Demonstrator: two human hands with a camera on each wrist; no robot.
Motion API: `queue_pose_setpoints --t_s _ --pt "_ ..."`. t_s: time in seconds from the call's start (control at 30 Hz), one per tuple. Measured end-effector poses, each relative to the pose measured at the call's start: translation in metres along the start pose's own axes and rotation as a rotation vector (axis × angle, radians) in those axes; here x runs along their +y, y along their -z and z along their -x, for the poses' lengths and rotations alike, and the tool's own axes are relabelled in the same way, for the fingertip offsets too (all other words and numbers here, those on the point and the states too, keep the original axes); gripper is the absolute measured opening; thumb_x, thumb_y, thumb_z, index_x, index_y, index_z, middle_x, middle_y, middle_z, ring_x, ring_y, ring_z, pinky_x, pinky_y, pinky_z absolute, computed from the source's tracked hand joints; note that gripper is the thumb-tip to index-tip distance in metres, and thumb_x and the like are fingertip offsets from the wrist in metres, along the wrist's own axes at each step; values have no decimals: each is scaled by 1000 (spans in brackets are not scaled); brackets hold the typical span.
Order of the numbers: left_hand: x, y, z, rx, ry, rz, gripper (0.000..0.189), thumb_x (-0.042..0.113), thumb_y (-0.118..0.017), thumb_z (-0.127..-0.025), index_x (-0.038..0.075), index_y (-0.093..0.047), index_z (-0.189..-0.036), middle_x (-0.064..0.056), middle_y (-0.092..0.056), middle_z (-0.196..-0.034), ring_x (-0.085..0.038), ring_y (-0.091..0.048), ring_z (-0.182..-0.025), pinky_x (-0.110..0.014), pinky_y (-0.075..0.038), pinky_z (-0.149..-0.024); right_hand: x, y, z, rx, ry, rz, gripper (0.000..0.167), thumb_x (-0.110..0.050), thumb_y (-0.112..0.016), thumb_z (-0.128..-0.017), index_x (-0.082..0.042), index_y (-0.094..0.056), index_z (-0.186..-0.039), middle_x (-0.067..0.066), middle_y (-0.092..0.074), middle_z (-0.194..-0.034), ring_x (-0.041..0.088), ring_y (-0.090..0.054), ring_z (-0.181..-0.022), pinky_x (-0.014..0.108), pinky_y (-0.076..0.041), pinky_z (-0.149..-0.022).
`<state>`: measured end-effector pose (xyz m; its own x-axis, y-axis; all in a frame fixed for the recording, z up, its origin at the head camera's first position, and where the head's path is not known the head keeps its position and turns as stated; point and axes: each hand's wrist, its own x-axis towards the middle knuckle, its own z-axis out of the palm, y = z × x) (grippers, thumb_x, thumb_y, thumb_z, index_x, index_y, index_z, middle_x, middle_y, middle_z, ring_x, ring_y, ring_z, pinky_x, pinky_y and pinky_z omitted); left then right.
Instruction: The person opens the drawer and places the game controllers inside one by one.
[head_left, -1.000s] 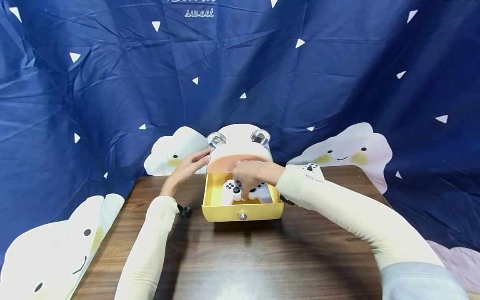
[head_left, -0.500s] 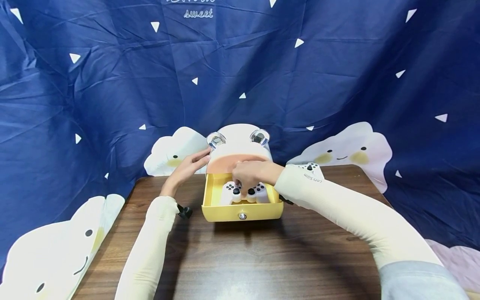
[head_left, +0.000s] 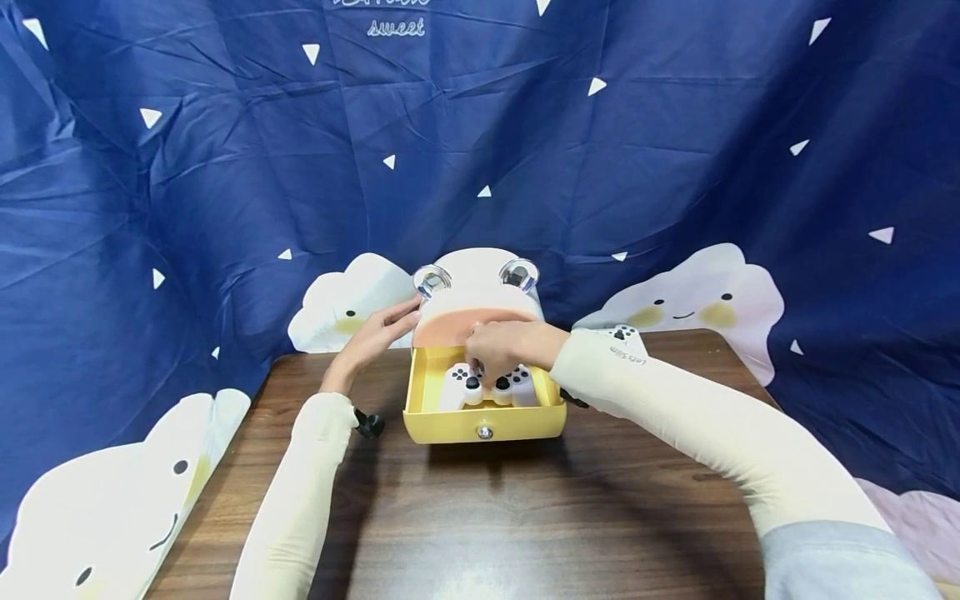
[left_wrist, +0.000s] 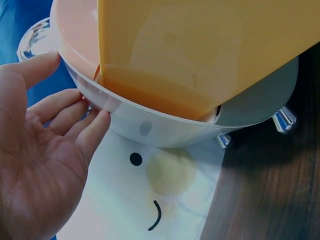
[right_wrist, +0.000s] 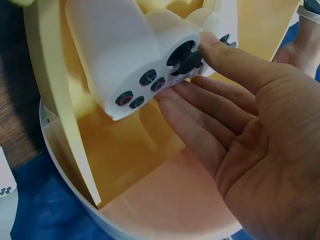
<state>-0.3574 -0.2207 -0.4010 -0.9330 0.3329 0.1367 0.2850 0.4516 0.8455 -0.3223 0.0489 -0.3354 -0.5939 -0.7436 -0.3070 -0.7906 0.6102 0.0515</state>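
Note:
A white game controller [head_left: 453,393] with black sticks lies in the pulled-out yellow drawer [head_left: 442,427] of a white frog-faced box [head_left: 480,287]. My right hand [head_left: 501,346] reaches into the drawer from above. In the right wrist view its thumb [right_wrist: 225,57] lies on the controller's face between the sticks, and its fingers are at the far edge, pinching it. My left hand [head_left: 371,337] is at the box's left side. Fingertips of that hand [left_wrist: 45,155] touch the white outer wall [left_wrist: 150,127] in the left wrist view, the fingers only slightly bent.
A second white controller [head_left: 628,340] lies on the brown wooden table [head_left: 480,517], right of the box and partly behind my right sleeve. Behind the table hangs a blue cloth [head_left: 225,167] with clouds and triangles. A metal knob [head_left: 485,432] sticks out from the drawer front.
My right thumb has drawn back from near the drawer front to between the sticks. The controller has shifted slightly inside the drawer. My left hand has stayed in place.

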Motion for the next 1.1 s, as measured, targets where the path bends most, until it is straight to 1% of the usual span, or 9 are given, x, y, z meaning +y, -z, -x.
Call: queue_pose_setpoints --t_s 0.1,0.2,0.3,0.4,0.5,0.57,0.8,0.97,1.1 --pt "0 0 0 -1 -7 -1 62 48 -59 -108 22 -47 -163 -2 -45 -169 -27 -36 -160 -51 -31 -131 3 4 5 34 20 -4 28 -24 -87 -88 -18 -63 -74 -3 -54 -86 14 -46 -81 28 -41 -72" --pt "1 0 1 -2 -7 -5 62 49 -59 -109 22 -47 -163 -2 -45 -169 -26 -36 -160 -50 -31 -131 7 9 12 83 44 -21 37 -18 -84 -87 -20 -53 -68 -5 -46 -75 14 -40 -73 29 -34 -69" --pt "1 0 1 -2 -1 -4 62 50 -59 -108 23 -47 -163 -1 -46 -169 -26 -37 -160 -50 -32 -131 10 14 20 137 64 -36 31 -14 -82 -87 -21 -59 -67 -9 -50 -71 12 -44 -69 27 -39 -68" --pt "2 0 1 -4 0 -1 62 51 -59 -108 24 -47 -163 0 -45 -169 -26 -37 -160 -51 -32 -131 12 17 29 177 72 -45 24 -9 -79 -87 -21 -66 -70 -10 -58 -77 11 -52 -71 27 -44 -66" --pt "1 0 1 -5 -1 1 62 51 -59 -108 24 -47 -163 -1 -45 -169 -27 -37 -160 -52 -32 -130 12 18 38 206 81 -44 25 -7 -73 -90 -20 -66 -69 -9 -59 -77 12 -53 -70 27 -42 -63" --pt "0 0 0 -3 1 2 62 51 -59 -108 24 -47 -163 -1 -45 -169 -27 -38 -159 -52 -32 -130 12 19 44 222 92 -42 26 -8 -73 -91 -21 -66 -69 -10 -57 -75 11 -52 -70 27 -41 -62" --pt "0 0 1 -3 4 5 62 51 -58 -108 24 -47 -163 0 -45 -169 -26 -37 -160 -51 -32 -131 8 15 62 305 121 -58 20 -13 -76 -92 -21 -71 -75 -11 -63 -70 9 -55 -66 31 -50 -65" --pt "0 1 1 -3 3 4 61 51 -59 -108 25 -47 -163 0 -45 -169 -26 -37 -160 -51 -32 -131 0 7 71 343 106 -88 22 -20 -74 -99 -20 -72 -77 -11 -58 -65 6 -50 -61 31 -48 -65" --pt "-1 1 1 -1 0 3 62 51 -58 -108 25 -47 -163 0 -44 -170 -27 -36 -160 -52 -32 -131 -9 -3 80 431 96 -81 26 -23 -70 -101 -20 -67 -76 -11 -52 -63 6 -49 -59 32 -50 -63"
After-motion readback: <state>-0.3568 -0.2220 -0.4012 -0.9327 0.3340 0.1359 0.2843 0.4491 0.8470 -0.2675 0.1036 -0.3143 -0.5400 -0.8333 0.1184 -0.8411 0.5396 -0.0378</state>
